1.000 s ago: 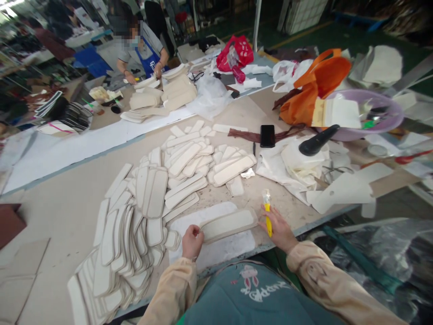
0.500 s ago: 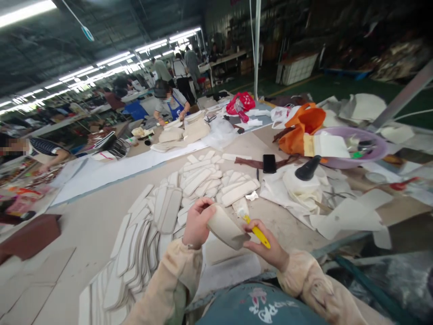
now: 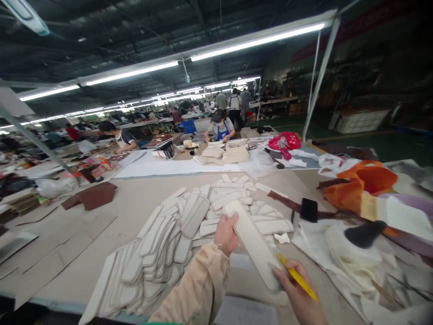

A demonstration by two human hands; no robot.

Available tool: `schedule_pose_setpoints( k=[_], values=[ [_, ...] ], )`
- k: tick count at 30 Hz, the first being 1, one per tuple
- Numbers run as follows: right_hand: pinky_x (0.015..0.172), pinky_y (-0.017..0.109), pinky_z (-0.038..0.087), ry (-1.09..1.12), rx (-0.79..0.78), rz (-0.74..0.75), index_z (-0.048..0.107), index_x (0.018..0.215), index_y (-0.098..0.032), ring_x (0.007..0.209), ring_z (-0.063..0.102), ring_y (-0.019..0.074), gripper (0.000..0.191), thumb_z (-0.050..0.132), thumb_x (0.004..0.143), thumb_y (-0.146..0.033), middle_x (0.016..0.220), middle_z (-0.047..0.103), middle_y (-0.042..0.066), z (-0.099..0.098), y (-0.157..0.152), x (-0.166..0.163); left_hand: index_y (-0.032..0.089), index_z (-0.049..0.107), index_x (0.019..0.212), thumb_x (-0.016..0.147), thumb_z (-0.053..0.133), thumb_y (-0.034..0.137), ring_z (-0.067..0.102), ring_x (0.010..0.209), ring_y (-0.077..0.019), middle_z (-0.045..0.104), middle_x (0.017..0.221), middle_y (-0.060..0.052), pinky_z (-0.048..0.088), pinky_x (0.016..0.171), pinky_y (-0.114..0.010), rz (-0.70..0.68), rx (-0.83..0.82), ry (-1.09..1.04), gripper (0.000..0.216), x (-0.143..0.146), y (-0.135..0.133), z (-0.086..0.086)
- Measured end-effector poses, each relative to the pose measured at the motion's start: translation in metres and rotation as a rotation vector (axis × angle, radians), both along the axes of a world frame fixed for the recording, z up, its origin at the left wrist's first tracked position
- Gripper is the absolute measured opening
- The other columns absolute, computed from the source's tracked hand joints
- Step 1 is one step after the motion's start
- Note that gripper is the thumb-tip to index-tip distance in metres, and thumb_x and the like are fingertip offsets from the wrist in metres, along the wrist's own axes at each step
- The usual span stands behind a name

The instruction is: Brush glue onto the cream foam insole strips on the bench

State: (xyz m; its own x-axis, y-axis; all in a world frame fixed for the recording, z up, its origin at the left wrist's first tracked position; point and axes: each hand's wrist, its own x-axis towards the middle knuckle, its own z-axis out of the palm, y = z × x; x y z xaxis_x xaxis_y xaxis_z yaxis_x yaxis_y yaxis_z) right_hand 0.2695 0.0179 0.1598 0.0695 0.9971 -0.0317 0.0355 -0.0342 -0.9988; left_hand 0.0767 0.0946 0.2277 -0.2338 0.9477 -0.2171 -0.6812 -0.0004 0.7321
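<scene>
A factory workshop is spreading out beneath a dark, high roof [image 3: 135, 27], where long fluorescent tubes [image 3: 257, 43] are glowing in rows. Worktables [image 3: 277, 100] are receding into the distance, with several people [image 3: 234, 104] standing among them. A co-worker [image 3: 214, 129] in a blue apron [image 3: 223, 134] is working over stacked pale pieces [image 3: 211, 152]. Heaps of like-shaped, round-ended strips [image 3: 165, 234] are covering part of the near worktable [image 3: 128, 203], pointing to batch production.
</scene>
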Motion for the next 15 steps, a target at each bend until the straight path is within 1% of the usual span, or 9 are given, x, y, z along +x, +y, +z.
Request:
schedule_pose_setpoints(
  k=[3, 7, 12, 15],
  values=[
    [0.043, 0.024, 0.035, -0.072, -0.002, 0.017, 0.046, 0.077, -0.025, 0.048, 0.041, 0.0128, 0.033, 0.069, 0.065, -0.046, 0.057, 0.041, -0.006, -0.002, -0.001, -0.001, 0.013, 0.062, 0.089, 0.057, 0.08, 0.03, 0.066, 0.083, -0.0221, 0.07, 0.085, -0.008, 0.051, 0.08, -0.036, 0.012, 0.012, -0.032, 0.04, -0.002, -0.004, -0.004],
    [0.044, 0.025, 0.037, -0.16, 0.008, 0.021, 0.048, 0.076, -0.025, 0.05, 0.044, 0.0134, 0.031, 0.068, 0.065, -0.046, 0.058, 0.045, -0.006, -0.002, -0.002, -0.003, 0.012, 0.062, 0.086, 0.053, 0.081, 0.029, 0.066, 0.082, -0.023, 0.071, 0.083, -0.009, 0.051, 0.08, -0.036, 0.018, 0.034, -0.053, 0.041, -0.011, -0.008, -0.002],
    [0.045, 0.024, 0.038, -0.148, 0.032, 0.013, 0.049, 0.077, -0.024, 0.051, 0.044, 0.0129, 0.032, 0.069, 0.065, -0.046, 0.059, 0.046, -0.006, 0.0, -0.001, -0.009, 0.012, 0.063, 0.082, 0.052, 0.081, 0.024, 0.066, 0.073, -0.0198, 0.07, 0.076, -0.006, 0.051, 0.079, -0.035, 0.027, 0.04, -0.052, 0.037, -0.02, -0.01, 0.0],
    [0.045, 0.024, 0.036, -0.126, 0.044, 0.022, 0.047, 0.078, -0.024, 0.051, 0.042, 0.0123, 0.033, 0.069, 0.066, -0.045, 0.059, 0.043, -0.006, 0.001, -0.001, -0.013, 0.012, 0.062, 0.081, 0.052, 0.081, 0.022, 0.066, 0.073, -0.0195, 0.07, 0.075, -0.005, 0.051, 0.079, -0.035, 0.04, 0.034, -0.051, 0.036, -0.025, -0.011, 0.0]
  ],
)
